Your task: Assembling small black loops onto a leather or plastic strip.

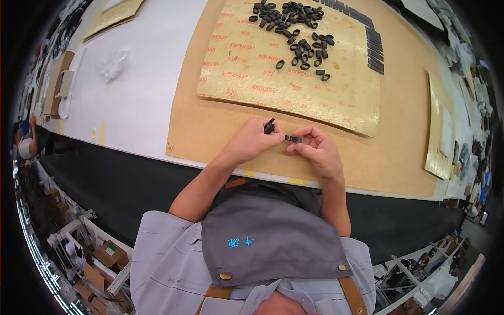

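Nearest to me: grey apron [270, 220], front edge of the white surface [152, 68], then both hands over the brown board [210, 121].

Main risk, my read: dropping the dark piece [293, 139]. It's small, and I only see a fingertip pinch on it; a slip or uneven pull between the hands would do it. Second risk: the black bundle [269, 126] shedding a strip if the left grip loosens while the fingers work the piece. A drop would likely land on the board, or off the edge if it bounces toward the apron.

Position: dark piece sits between the two hands, just short of the gold sheet [336, 116]. Left hand [255, 139]: fingers closed round the bundle, its end poking up, thumb and fingertip at the piece's left end. Right hand [320, 152]: thumb and fingertips together on its right end, other fingers curled. Can't tell how hard either presses.

Beyond: loose black rings [306, 66] scattered on the sheet, thicker pile farther back. Flat dark strips [375, 50] line its right edge.
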{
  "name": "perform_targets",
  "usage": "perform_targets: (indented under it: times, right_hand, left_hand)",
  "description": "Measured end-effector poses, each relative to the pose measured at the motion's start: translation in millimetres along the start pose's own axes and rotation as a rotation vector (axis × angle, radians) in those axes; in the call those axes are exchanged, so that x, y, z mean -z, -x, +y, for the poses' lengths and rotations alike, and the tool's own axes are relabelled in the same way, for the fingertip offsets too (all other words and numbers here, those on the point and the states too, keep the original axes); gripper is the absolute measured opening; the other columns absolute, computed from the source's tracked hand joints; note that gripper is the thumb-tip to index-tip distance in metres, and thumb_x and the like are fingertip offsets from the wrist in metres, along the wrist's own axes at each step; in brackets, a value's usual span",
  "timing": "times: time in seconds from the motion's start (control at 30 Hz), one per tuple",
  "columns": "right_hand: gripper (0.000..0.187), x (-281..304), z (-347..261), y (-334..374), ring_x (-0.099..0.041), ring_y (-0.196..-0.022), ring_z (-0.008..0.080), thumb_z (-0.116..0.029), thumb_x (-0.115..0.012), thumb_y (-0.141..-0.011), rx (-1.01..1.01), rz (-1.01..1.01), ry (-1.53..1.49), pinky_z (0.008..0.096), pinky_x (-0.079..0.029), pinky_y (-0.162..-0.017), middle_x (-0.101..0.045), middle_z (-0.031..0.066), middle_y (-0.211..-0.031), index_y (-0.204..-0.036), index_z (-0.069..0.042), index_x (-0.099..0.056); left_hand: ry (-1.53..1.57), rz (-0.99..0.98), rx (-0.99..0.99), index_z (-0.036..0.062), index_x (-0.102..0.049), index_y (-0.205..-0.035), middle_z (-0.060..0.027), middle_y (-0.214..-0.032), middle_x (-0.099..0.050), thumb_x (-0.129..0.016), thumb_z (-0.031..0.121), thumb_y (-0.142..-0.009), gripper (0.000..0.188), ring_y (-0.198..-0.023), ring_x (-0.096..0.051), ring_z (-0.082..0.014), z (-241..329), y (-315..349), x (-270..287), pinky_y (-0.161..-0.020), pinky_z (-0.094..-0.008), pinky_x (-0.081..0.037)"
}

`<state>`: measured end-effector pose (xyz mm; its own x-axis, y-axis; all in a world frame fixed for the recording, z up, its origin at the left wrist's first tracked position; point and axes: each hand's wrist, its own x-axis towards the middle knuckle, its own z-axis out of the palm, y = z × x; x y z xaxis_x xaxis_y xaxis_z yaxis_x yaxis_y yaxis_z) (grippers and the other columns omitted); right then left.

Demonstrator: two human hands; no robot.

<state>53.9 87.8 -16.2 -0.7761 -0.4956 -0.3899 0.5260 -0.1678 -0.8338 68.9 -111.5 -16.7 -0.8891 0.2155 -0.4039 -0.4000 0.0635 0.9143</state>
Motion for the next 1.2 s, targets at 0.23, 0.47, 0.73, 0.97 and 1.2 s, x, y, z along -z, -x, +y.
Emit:
perform_targets:
  times: [0.23,0.47,0.73,0.97,1.2]
  right_hand:
    - [0.014,10,-1,0,-0.065,-0.086,0.0182,0.001,-0.055,-0.087,0.017,-0.07,-0.053,0.0278,-0.053,-0.079,-0.063,0.0109,-0.092,-0.101,0.004,-0.057]
    - [0.012,4,-8,-2,-0.066,-0.081,0.0184,-0.002,-0.058,-0.086,-0.043,-0.06,0.02,0.0276,-0.054,-0.075,-0.064,0.0116,-0.085,-0.096,0.005,-0.058]
    - [0.008,-3,-6,-7,-0.065,-0.073,0.0154,-0.003,-0.061,-0.084,-0.062,0.012,0.071,0.0254,-0.053,-0.069,-0.063,0.0094,-0.08,-0.088,0.002,-0.056]
    - [0.01,-4,-5,-9,-0.064,-0.069,0.0134,-0.004,-0.062,-0.083,-0.055,0.033,0.083,0.0238,-0.053,-0.065,-0.061,0.0069,-0.077,-0.088,0.001,-0.055]
    - [0.008,-4,-3,-10,-0.063,-0.067,0.013,-0.001,-0.061,-0.083,-0.058,0.041,0.091,0.0243,-0.053,-0.066,-0.061,0.0069,-0.077,-0.087,0.001,-0.054]
  left_hand:
    - [0.007,-0.014,-0.024,0.0048,-0.058,-0.072,0.0066,-0.063,-0.046,-0.063,0.018,-0.081,0.016,-0.059,-0.039,-0.0028,-5,-1,1,-0.052,-0.0216,-0.032]
    - [-0.015,-0.004,-0.029,0.0033,-0.058,-0.071,0.005,-0.062,-0.049,-0.061,0.015,-0.078,0.014,-0.059,-0.041,-0.0032,-5,-3,-3,-0.052,-0.0224,-0.034]
    - [-0.055,-0.02,-0.005,0.0037,-0.057,-0.066,0.0033,-0.058,-0.049,-0.059,0.014,-0.075,0.014,-0.056,-0.042,-0.0038,-5,-7,-1,-0.049,-0.0242,-0.035]
    - [-0.053,-0.057,0.04,0.0048,-0.058,-0.069,0.0058,-0.062,-0.049,-0.06,0.015,-0.077,0.013,-0.058,-0.042,-0.0031,-5,-8,0,-0.051,-0.0221,-0.033]
    - [-0.037,-0.011,0.012,0.0044,-0.052,-0.062,0.0047,-0.057,-0.045,-0.059,0.014,-0.075,0.017,-0.054,-0.037,-0.0033,-5,-8,-3,-0.046,-0.0246,-0.032]
